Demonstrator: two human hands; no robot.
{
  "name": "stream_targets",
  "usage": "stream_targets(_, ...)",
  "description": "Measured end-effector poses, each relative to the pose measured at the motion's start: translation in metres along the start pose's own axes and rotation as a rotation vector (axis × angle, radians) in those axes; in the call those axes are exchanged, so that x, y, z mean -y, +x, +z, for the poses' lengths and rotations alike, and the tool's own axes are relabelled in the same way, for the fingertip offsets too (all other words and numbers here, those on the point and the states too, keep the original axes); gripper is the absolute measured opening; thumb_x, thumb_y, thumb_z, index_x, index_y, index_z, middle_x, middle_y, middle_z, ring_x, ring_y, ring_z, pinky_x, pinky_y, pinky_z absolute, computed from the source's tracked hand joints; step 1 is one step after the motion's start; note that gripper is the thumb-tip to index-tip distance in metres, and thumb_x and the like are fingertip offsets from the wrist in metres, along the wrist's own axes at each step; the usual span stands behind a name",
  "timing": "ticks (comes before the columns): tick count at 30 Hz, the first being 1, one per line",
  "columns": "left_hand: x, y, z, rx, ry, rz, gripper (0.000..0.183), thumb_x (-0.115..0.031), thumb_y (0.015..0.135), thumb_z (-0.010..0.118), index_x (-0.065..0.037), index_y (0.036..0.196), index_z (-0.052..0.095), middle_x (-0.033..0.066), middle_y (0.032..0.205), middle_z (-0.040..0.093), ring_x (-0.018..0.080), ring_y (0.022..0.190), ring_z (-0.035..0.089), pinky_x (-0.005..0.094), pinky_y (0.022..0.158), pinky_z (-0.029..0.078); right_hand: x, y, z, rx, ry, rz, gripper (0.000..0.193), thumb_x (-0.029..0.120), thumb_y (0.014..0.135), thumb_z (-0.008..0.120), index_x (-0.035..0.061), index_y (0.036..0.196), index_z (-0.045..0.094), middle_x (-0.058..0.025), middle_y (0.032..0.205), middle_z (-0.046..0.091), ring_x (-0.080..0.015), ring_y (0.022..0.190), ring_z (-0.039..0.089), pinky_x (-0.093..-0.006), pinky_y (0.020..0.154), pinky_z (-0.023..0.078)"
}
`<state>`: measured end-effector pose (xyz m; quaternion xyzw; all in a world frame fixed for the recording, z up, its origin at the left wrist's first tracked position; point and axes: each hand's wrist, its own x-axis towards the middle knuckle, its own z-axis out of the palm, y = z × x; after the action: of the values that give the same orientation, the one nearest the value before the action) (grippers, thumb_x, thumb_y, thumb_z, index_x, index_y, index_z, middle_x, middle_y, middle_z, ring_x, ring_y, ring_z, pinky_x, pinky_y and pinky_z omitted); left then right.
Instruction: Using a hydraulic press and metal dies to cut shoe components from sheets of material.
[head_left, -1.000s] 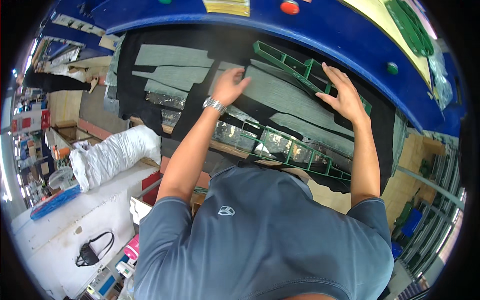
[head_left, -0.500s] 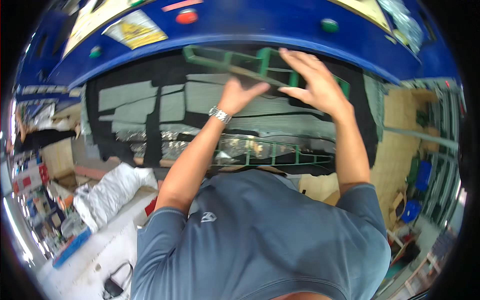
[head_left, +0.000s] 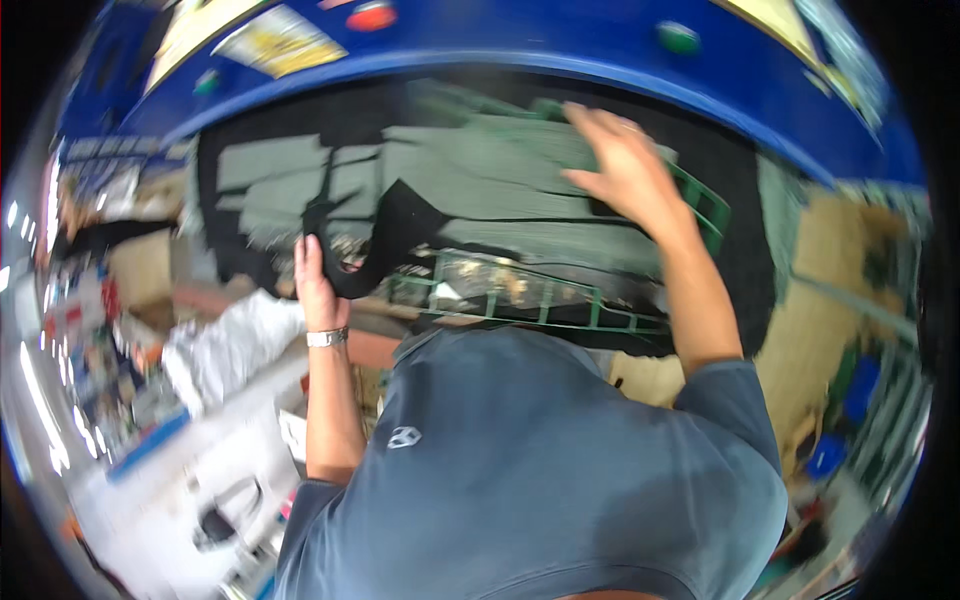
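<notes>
At the left of the work surface, my left hand, with a metal watch on its wrist, is closed on the edge of a black fabric-like sheet. The sheet is lifted there and curls up to a pointed corner. My right hand is over a green ladder-like frame at the far right, fingers stretched out and thumb apart. The frame's left part is blurred, and the hand covers some of it. A second green ladder-like frame lies along the near edge, close to my body.
Grey-green panels lie over the black sheet. A blue machine beam with a red button and a green button spans the far side. White wrapped material lies at the left.
My left hand has moved from beside the far frame to the near left and taken hold of the black sheet, lifting it. My right hand stays by the far frame, which sits lower at its right end.
</notes>
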<state>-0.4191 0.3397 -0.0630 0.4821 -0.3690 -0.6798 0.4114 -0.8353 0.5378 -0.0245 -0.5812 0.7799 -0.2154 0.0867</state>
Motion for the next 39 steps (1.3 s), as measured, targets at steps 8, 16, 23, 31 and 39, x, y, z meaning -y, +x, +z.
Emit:
stream_targets(8,-0.093,-0.055,-0.015,0.199,0.554,-0.061,0.038,-0.033,0.11,0.06,0.002,0.113,0.074,0.0035,0.073,0.07,0.0165,0.06,0.068,0.0334,0.055,0.054,-0.011,0.007,0.045,0.071,-0.356,0.169,0.079,0.026,0.081,0.089,0.0054,0.15,0.057,-0.0202,0.153,0.055,-0.0416,0.137,0.056,-0.0519,0.112,0.047)
stream_targets(16,-0.121,-0.035,0.011,0.548,1.064,0.272,0.029,-0.029,0.094,0.07,-0.001,0.091,0.077,0.0253,0.08,0.069,0.0438,0.074,0.068,0.0457,0.068,0.054,0.262,0.047,0.042,0.166,0.468,-0.489,0.083,0.031,0.072,0.096,0.0037,0.142,0.061,-0.019,0.139,0.06,-0.0385,0.126,0.062,-0.0461,0.105,0.051)
stream_targets(23,-0.156,-0.007,-0.086,0.632,0.991,0.285,0.027,-0.027,0.093,0.072,-0.001,0.094,0.078,0.0245,0.079,0.069,0.0437,0.077,0.069,0.0448,0.069,0.055,0.327,0.063,0.113,0.221,0.626,-0.393,0.053,0.01,0.08,0.086,0.0021,0.126,0.062,-0.0143,0.11,0.065,-0.0303,0.096,0.067,-0.0379,0.081,0.054)
stream_targets(31,-0.135,0.051,-0.209,0.987,0.608,0.008,0.041,-0.019,0.091,0.086,0.002,0.122,0.069,0.0056,0.109,0.077,0.0089,0.1,0.067,0.0284,0.092,0.054,0.355,0.117,0.105,0.483,0.491,-0.238,0.01,0.005,0.096,0.075,-0.0025,0.102,0.074,-0.0076,0.088,0.069,-0.0163,0.083,0.066,-0.0318,0.075,0.052)
stream_targets(39,-0.086,0.082,-0.285,0.944,0.391,-0.206,0.046,-0.018,0.089,0.087,0.004,0.125,0.069,0.0069,0.113,0.077,0.0116,0.102,0.068,0.0318,0.093,0.055,0.277,0.215,0.142,0.658,0.387,-0.005,0.011,0.005,0.101,0.07,-0.0018,0.109,0.072,-0.0031,0.088,0.07,-0.0099,0.079,0.064,-0.0287,0.074,0.053)
